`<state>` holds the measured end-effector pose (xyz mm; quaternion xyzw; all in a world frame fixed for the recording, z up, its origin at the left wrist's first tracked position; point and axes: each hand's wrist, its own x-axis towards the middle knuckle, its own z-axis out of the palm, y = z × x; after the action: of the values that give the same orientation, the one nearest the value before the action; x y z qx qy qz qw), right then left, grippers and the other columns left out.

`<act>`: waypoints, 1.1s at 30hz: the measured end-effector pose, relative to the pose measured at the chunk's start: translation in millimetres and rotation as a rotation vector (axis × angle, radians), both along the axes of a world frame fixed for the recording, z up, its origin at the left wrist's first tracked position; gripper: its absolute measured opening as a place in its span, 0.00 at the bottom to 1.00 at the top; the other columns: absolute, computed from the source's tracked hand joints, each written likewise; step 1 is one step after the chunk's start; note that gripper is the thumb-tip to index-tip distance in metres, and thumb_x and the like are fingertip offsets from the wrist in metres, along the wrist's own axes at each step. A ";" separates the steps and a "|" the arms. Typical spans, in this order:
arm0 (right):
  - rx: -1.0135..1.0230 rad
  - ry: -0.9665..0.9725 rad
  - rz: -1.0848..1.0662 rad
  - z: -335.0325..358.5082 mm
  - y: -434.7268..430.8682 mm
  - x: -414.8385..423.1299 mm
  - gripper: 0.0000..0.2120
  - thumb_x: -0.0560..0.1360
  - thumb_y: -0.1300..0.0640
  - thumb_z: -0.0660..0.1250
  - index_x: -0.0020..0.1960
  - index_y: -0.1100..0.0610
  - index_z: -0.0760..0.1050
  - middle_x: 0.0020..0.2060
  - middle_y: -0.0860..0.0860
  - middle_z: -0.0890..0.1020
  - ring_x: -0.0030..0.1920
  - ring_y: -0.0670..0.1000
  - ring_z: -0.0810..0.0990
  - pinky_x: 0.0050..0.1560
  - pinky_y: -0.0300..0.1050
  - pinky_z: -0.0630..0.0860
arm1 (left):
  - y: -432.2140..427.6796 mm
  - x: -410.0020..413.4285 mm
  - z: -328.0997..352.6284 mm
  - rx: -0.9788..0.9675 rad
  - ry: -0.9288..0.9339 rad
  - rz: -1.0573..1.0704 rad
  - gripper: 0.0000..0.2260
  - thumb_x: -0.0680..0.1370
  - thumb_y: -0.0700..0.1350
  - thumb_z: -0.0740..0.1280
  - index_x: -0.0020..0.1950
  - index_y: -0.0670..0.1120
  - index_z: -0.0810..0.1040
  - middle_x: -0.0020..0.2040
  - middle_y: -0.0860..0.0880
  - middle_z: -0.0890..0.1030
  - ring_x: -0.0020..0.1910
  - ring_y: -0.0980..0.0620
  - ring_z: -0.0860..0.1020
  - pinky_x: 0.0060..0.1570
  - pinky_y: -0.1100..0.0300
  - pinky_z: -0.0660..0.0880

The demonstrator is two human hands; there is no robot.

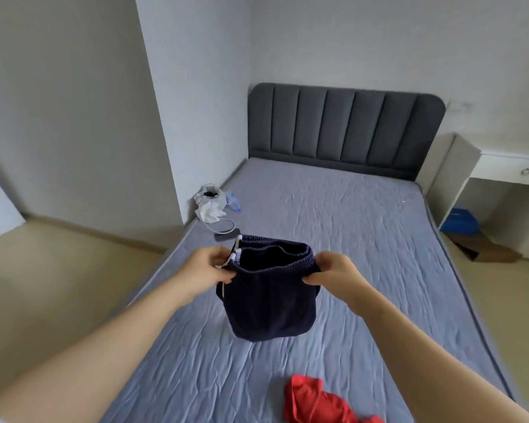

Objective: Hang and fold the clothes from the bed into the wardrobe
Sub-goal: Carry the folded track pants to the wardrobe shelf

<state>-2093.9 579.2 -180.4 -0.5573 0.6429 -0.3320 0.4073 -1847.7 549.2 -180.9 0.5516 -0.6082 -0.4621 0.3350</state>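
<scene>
Dark navy shorts (269, 303) with an elastic waistband and a white drawstring hang above the bed (348, 227), folded roughly in half. My left hand (206, 265) pinches the waistband at its left end, by the drawstring. My right hand (333, 270) pinches the waistband at its right end. A crumpled red garment (315, 401) lies on the blue-grey sheet near the bottom edge of the view, below the shorts. No wardrobe shows in this view.
A dark grey padded headboard (345, 129) stands at the far end. A white plastic bag (209, 201), a plastic bottle (234, 203) and a dark device with a white cable (225, 235) lie at the bed's left edge. A white desk (507, 169) stands right of the bed.
</scene>
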 end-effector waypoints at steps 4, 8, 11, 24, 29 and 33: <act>0.186 -0.016 0.023 -55.4 20.2 -2.4 0.09 0.67 0.69 0.69 0.40 0.57 0.76 0.40 0.54 0.80 0.43 0.51 0.78 0.44 0.42 0.74 | 16.2 -0.9 -61.2 0.204 -0.026 0.001 0.13 0.72 0.27 0.67 0.43 0.45 0.75 0.38 0.49 0.78 0.33 0.56 0.76 0.28 0.71 0.72; 0.293 0.009 0.011 -100.4 29.0 -3.7 0.08 0.67 0.70 0.70 0.40 0.59 0.74 0.39 0.56 0.77 0.43 0.51 0.76 0.49 0.48 0.74 | 28.5 -4.7 -104.5 0.324 -0.075 0.025 0.11 0.72 0.30 0.68 0.44 0.46 0.75 0.40 0.50 0.78 0.34 0.54 0.75 0.30 0.70 0.71; 0.338 0.019 0.001 -129.3 27.2 -2.4 0.09 0.67 0.68 0.71 0.39 0.57 0.73 0.37 0.54 0.76 0.41 0.51 0.75 0.47 0.48 0.73 | 31.2 -5.2 -128.3 0.383 -0.125 0.048 0.10 0.72 0.34 0.69 0.43 0.49 0.76 0.38 0.53 0.79 0.34 0.56 0.75 0.32 0.69 0.71; 0.462 -0.041 -0.181 -212.7 -80.4 10.3 0.03 0.74 0.65 0.63 0.45 0.59 0.70 0.37 0.55 0.78 0.26 0.48 0.78 0.30 0.40 0.77 | -73.3 -27.1 -201.7 0.543 -0.122 0.162 0.09 0.77 0.33 0.62 0.45 0.47 0.71 0.45 0.46 0.77 0.35 0.52 0.81 0.27 0.56 0.79; 0.246 -0.092 -0.283 -229.9 -185.5 13.4 0.10 0.77 0.62 0.60 0.57 0.56 0.70 0.55 0.57 0.78 0.50 0.54 0.78 0.47 0.44 0.73 | -182.9 -40.7 -225.6 0.219 -0.164 0.137 0.20 0.76 0.31 0.59 0.65 0.47 0.69 0.63 0.45 0.75 0.51 0.48 0.79 0.50 0.58 0.74; 0.247 -0.145 -0.155 -267.7 -217.6 19.6 0.32 0.79 0.64 0.56 0.76 0.46 0.46 0.76 0.46 0.48 0.74 0.51 0.56 0.69 0.50 0.64 | -219.8 -49.2 -265.1 0.131 -0.369 -0.052 0.36 0.75 0.28 0.57 0.77 0.48 0.46 0.77 0.48 0.49 0.75 0.50 0.55 0.69 0.61 0.56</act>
<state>-2074.4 361.6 -448.2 -0.4262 0.6890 -0.3200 0.4911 -1896.9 329.4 -446.0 0.6318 -0.6419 -0.4003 0.1693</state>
